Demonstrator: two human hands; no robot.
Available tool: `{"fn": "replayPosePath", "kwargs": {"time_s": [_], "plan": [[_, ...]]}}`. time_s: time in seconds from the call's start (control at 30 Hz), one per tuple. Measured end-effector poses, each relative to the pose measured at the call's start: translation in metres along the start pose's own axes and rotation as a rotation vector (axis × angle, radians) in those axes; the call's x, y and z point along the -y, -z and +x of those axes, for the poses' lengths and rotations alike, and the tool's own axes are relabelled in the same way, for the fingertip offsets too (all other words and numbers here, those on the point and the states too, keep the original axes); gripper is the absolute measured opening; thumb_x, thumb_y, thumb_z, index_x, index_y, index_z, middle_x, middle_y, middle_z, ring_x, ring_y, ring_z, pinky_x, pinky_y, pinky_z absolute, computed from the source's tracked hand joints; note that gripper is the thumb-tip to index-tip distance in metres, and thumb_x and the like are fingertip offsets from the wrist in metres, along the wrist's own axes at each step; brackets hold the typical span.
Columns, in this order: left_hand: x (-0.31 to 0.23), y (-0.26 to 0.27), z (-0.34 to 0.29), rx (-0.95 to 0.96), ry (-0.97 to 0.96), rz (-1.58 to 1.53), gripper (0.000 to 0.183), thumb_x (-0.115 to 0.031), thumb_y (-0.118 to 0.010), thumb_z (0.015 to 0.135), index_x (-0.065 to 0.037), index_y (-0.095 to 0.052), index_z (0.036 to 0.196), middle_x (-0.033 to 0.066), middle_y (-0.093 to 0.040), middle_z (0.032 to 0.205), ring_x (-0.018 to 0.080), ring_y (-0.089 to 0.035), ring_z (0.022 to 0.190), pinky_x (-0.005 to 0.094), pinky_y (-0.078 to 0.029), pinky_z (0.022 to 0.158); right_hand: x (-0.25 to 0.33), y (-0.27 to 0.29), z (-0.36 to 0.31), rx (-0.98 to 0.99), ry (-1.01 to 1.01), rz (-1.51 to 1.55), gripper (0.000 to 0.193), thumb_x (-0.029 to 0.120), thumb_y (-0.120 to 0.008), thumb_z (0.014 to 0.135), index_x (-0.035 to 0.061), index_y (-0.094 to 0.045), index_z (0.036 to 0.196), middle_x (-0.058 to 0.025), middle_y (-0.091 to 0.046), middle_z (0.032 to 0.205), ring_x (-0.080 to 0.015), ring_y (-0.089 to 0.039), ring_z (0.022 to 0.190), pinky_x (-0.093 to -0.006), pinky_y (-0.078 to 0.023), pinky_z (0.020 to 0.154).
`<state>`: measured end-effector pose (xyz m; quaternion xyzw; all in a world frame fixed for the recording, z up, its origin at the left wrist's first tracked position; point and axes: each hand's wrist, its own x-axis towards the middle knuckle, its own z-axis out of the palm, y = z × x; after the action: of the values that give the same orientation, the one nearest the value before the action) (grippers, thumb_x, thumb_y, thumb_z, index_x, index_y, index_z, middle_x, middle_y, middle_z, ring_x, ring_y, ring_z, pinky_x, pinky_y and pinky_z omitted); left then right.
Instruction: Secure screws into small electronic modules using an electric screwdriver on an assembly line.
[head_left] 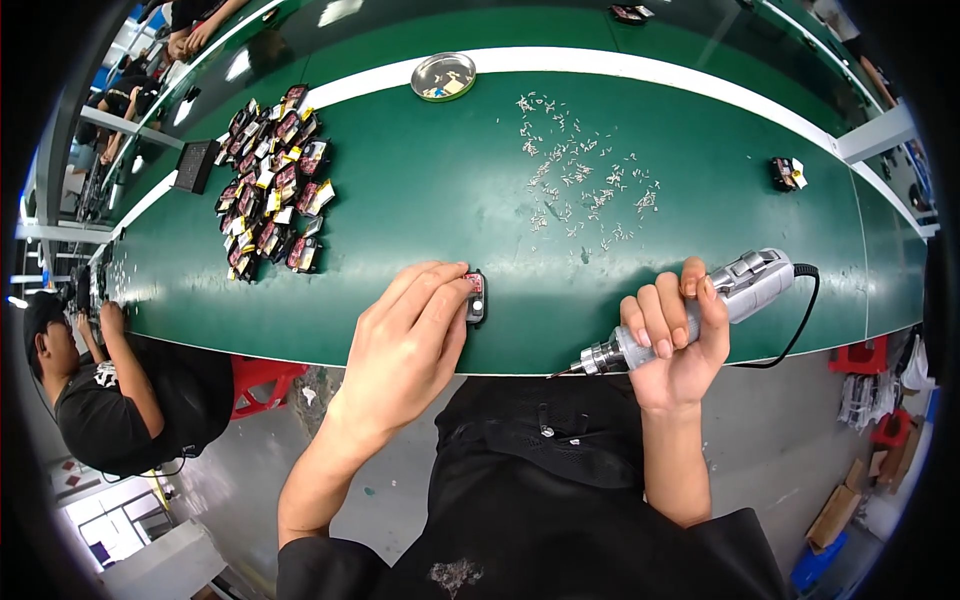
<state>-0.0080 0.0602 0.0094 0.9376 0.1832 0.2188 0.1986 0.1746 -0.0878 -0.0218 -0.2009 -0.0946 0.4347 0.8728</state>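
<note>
My left hand (412, 325) is closed at the near edge of the green table, its fingers on a small dark electronic unit (477, 305) with a red part on top. The thumb is mostly hidden behind the hand. In my right hand (675, 335) is a grey electric screwdriver (752, 285), held with the fingers wrapped round its barrel. Its thin bit points left and down, over the table's near edge and apart from the unit. A black cable (812, 320) curves from the tool's back end.
Many small white bits (580, 175) lie scattered across the green table (420, 180). A pile of similar units (270, 190) stands to the left, beside a black box (196, 166). Farther back is a round metal dish (443, 77). One unit (788, 174) lies right. A co-worker (130, 400) sits left.
</note>
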Motion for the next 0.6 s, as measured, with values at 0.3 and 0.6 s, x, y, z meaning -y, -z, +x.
{"fn": "replayPosePath", "kwargs": {"time_s": [0.3, 0.6], "plan": [[0.000, -0.006, 0.005, -0.013, -0.012, 0.040, 0.029, 0.008, -0.067, 0.072, 0.002, -0.057, 0.099, 0.0125, -0.061, 0.096, 0.0312, -0.059, 0.092, 0.0387, -0.049, 0.076, -0.007, -0.014, -0.013, -0.045, -0.001, -0.066, 0.016, 0.019, -0.048, 0.094, 0.0089, -0.043, 0.083, 0.0031, -0.034, 0.052, -0.0076, -0.035, 0.043, -0.0254, -0.035, 0.051], [-0.025, -0.036, 0.006, 0.014, -0.260, 0.043, 0.027, 0.000, -0.064, 0.064, 0.008, -0.062, 0.090, 0.0148, -0.061, 0.096, 0.0275, -0.060, 0.094, 0.0313, -0.055, 0.066, -0.042, -0.028, -0.055, -0.129, -0.186, -0.082, 0.009, 0.011, -0.047, 0.093, 0.0061, -0.043, 0.087, -0.0021, -0.038, 0.055, -0.0126, -0.040, 0.048, -0.0296, -0.037, 0.053]]}}
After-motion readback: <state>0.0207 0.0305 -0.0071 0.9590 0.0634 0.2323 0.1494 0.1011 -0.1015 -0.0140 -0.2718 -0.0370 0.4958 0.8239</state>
